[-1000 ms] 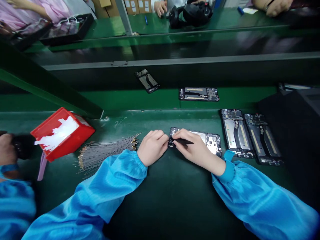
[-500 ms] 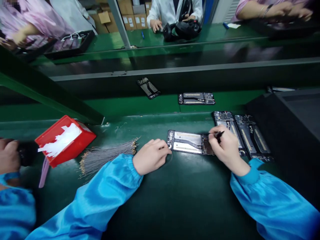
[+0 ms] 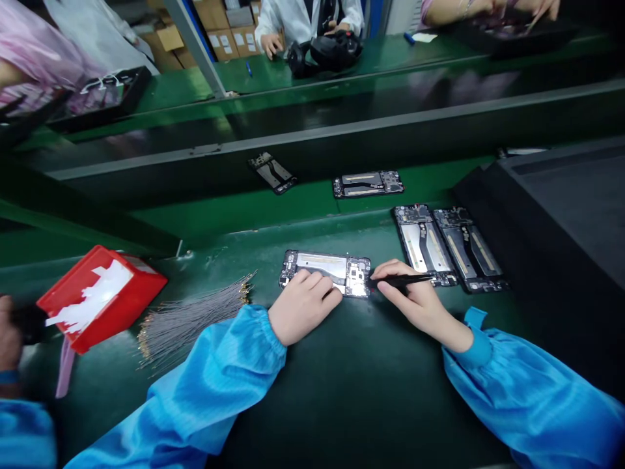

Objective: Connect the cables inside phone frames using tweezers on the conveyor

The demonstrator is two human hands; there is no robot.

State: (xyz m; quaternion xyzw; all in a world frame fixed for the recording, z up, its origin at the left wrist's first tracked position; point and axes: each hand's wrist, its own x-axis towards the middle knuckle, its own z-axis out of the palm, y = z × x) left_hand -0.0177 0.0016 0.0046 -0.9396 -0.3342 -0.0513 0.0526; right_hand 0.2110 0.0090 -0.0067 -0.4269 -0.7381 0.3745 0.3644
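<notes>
On the green worktop [image 3: 342,404], entries by size. Red bin [image 3: 100,296] at nine o'clock, wire bundle [image 3: 195,319] beside it. Two spare frames [image 3: 446,244] at two o'clock. Phone frame [image 3: 325,271], centre, lying flat: my left hand [image 3: 305,306] presses on its near edge, fingers curled, clasping nothing. My right hand [image 3: 415,299] at three o'clock pinches a black stylus [image 3: 403,280], tip at the frame's right end. Step, as I judge it: seating a part there. Next calls for steady tip pressure and a firm hold-down.
</notes>
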